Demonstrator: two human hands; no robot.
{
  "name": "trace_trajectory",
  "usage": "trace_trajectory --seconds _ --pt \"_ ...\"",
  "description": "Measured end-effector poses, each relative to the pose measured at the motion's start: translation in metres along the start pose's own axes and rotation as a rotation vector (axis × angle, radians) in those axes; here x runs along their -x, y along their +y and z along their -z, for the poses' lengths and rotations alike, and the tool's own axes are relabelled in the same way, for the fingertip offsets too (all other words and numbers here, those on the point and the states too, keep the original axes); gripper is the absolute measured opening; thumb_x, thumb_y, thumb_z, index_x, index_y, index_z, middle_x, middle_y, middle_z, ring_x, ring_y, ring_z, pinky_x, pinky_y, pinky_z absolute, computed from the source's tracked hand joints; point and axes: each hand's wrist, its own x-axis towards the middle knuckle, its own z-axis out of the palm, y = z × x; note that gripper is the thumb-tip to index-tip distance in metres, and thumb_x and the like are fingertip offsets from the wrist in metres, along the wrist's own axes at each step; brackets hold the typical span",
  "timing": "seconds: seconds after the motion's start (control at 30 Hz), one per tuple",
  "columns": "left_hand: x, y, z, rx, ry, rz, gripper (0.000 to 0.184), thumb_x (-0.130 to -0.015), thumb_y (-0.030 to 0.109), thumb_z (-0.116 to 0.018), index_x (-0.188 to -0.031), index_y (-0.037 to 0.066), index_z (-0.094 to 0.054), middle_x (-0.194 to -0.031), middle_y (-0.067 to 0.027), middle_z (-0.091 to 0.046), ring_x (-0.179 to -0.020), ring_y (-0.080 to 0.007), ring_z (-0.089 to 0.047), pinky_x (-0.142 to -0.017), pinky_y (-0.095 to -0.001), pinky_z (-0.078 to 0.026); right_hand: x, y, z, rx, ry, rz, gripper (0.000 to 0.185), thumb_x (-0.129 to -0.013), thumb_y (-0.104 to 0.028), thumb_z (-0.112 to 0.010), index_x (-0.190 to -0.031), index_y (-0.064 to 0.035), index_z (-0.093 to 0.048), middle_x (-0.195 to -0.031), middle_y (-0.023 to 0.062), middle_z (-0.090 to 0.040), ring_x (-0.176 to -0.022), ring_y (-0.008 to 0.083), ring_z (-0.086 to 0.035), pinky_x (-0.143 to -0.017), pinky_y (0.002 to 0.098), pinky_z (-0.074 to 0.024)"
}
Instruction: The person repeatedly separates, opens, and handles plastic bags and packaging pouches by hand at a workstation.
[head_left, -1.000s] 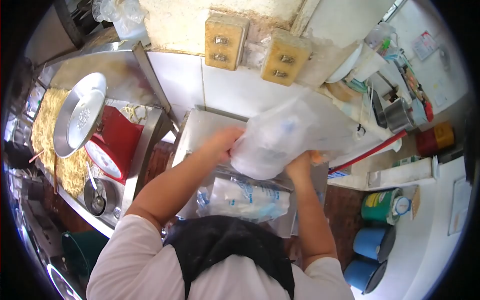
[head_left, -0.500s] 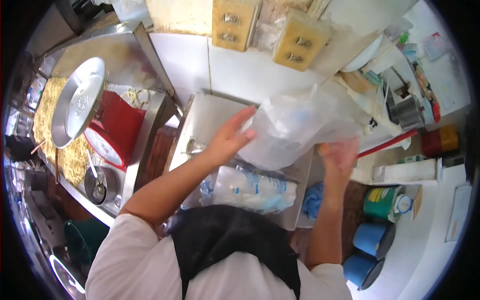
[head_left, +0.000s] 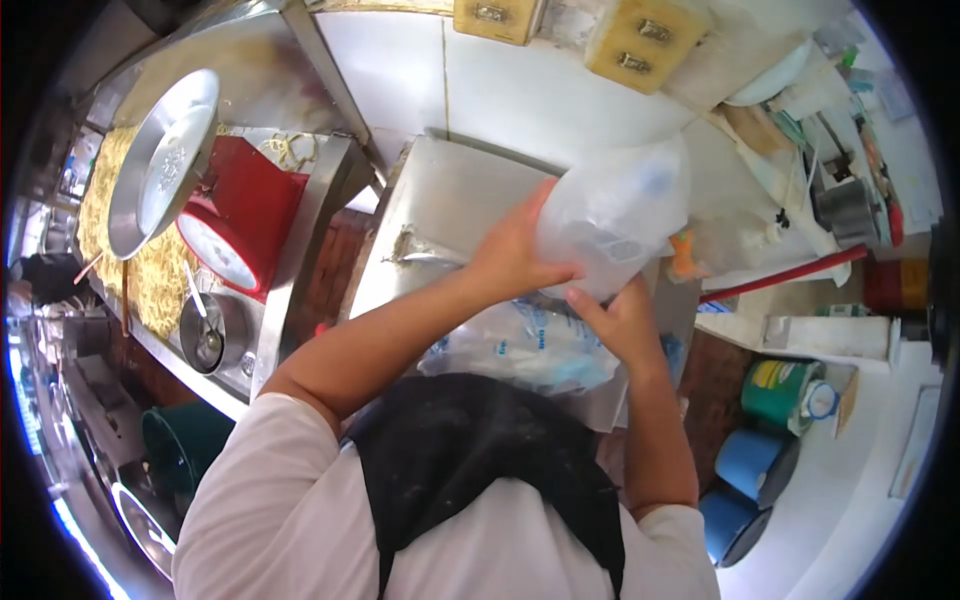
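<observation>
A translucent white plastic bag (head_left: 615, 210) is held up over the metal worktop (head_left: 480, 190), its sides rounded out. My left hand (head_left: 520, 245) grips its left side, with the thumb across the near face. At the bag's lower edge, my right hand (head_left: 622, 318) has its thumb in front, while its other fingers are partly hidden behind the plastic. Below both hands lies a stack of clear plastic bags (head_left: 530, 345) with blue print, near the black apron (head_left: 480, 440). Whether anything is inside the held bag I cannot make out.
On the left are a red scale (head_left: 245, 205) with a metal pan (head_left: 165, 165), a spread of yellow noodles (head_left: 110, 210) and a metal pot (head_left: 213, 335). A red bar (head_left: 785, 275) juts out at right. Blue buckets (head_left: 748, 465) stand lower right.
My left hand has gone from open beside the bag to gripping it. My right hand has moved left and in toward the bag's lower edge. The bag looks more compact and upright.
</observation>
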Motion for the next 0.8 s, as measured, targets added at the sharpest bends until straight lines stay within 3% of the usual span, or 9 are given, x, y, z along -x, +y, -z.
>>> trace_trajectory --seconds 0.07,0.13,0.17,0.23,0.3,0.37,0.5,0.63,0.8 --pt "0.008 0.01 0.005 -0.09 0.072 -0.026 0.097 -0.068 0.028 -0.087 -0.146 0.002 -0.035 -0.132 -0.0215 -0.055 -0.123 -0.0366 -0.053 -0.104 -0.0421 -0.042 0.012 -0.004 0.005 -0.059 0.048 -0.133 0.048 -0.08 -0.021 -0.078 -0.119 0.0005 -0.061 -0.118 0.0157 -0.065 -0.107 0.0259 -0.063 -0.092 0.04 -0.0491" --pt "0.035 0.022 0.02 -0.323 0.24 -0.074 0.086 -0.07 0.023 -0.086 -0.143 0.006 -0.043 -0.129 -0.0166 -0.059 -0.12 -0.0287 -0.056 -0.101 -0.0391 -0.044 0.031 0.007 0.013 0.119 0.236 -0.15 0.046 -0.082 -0.018 -0.077 -0.121 0.0006 -0.062 -0.117 0.0154 -0.065 -0.104 0.023 -0.063 -0.09 0.0369 -0.05" --pt "0.046 0.028 0.032 -0.275 0.162 0.01 0.08 -0.071 0.024 -0.086 -0.139 0.006 -0.048 -0.125 -0.0159 -0.061 -0.116 -0.0278 -0.058 -0.099 -0.0385 -0.046 0.042 0.013 0.017 0.207 0.328 -0.159 0.045 -0.083 -0.017 -0.076 -0.121 0.0007 -0.062 -0.117 0.0153 -0.066 -0.103 0.0216 -0.063 -0.089 0.0353 -0.0505" --pt "0.065 0.036 0.056 -0.179 0.007 0.178 0.068 -0.073 0.025 -0.086 -0.13 0.006 -0.056 -0.117 -0.0144 -0.064 -0.108 -0.026 -0.062 -0.094 -0.0372 -0.049 0.061 0.022 0.026 0.022 0.296 -0.331 0.044 -0.085 -0.015 -0.074 -0.124 0.0009 -0.061 -0.115 0.0145 -0.067 -0.1 0.0188 -0.064 -0.087 0.0327 -0.0506" --pt "0.083 0.032 0.067 -0.015 -0.311 0.535 0.054 -0.076 0.031 -0.084 -0.118 0.003 -0.064 -0.106 -0.0125 -0.068 -0.095 -0.0233 -0.065 -0.085 -0.0349 -0.052 0.073 0.021 0.028 -0.109 0.268 -0.431 0.043 -0.086 -0.014 -0.073 -0.125 0.0011 -0.061 -0.113 0.0137 -0.068 -0.098 0.0169 -0.064 -0.086 0.0311 -0.0506" --pt "0.099 0.037 0.07 -0.303 -0.551 0.46 0.055 -0.078 0.037 -0.081 -0.119 0.003 -0.063 -0.105 -0.0129 -0.068 -0.091 -0.0254 -0.066 -0.08 -0.0355 -0.053 0.078 0.018 0.026 -0.187 0.25 -0.467 0.041 -0.087 -0.014 -0.072 -0.123 0.0015 -0.061 -0.111 0.0128 -0.069 -0.096 0.0159 -0.064 -0.085 0.0305 -0.0504" --pt "0.118 0.022 0.06 -0.405 -0.601 0.488 0.05 -0.079 0.04 -0.078 -0.114 0.006 -0.067 -0.101 -0.0139 -0.069 -0.089 -0.0281 -0.067 -0.081 -0.0363 -0.052 0.076 0.001 0.016 -0.109 0.17 -0.436 0.036 -0.087 -0.013 -0.071 -0.12 -0.0005 -0.064 -0.106 0.0118 -0.071 -0.094 0.015 -0.065 -0.083 0.0302 -0.0505" --pt "0.13 0.003 0.053 -0.481 -0.593 0.442 0.032 -0.089 0.032 -0.069 -0.106 0.005 -0.069 -0.086 -0.0121 -0.07 -0.082 -0.0265 -0.068 -0.078 -0.036 -0.052 0.078 -0.013 0.01 -0.013 0.119 -0.367 0.033 -0.086 -0.014 -0.072 -0.117 -0.0029 -0.066 -0.103 0.0109 -0.072 -0.092 0.016 -0.067 -0.081 0.0313 -0.0508" --pt "0.136 -0.014 0.054 -0.017 -0.407 0.711 0.025 -0.097 0.024 -0.061 -0.1 0.0 -0.067 -0.079 -0.0062 -0.069 -0.074 -0.0143 -0.065 -0.071 -0.0298 -0.051 0.083 -0.036 -0.007 0.036 0.025 -0.258 0.028 -0.085 -0.014 -0.072 -0.111 -0.0037 -0.069 -0.101 0.0115 -0.072 -0.09 0.0204 -0.068 -0.081 0.0325 -0.0513"
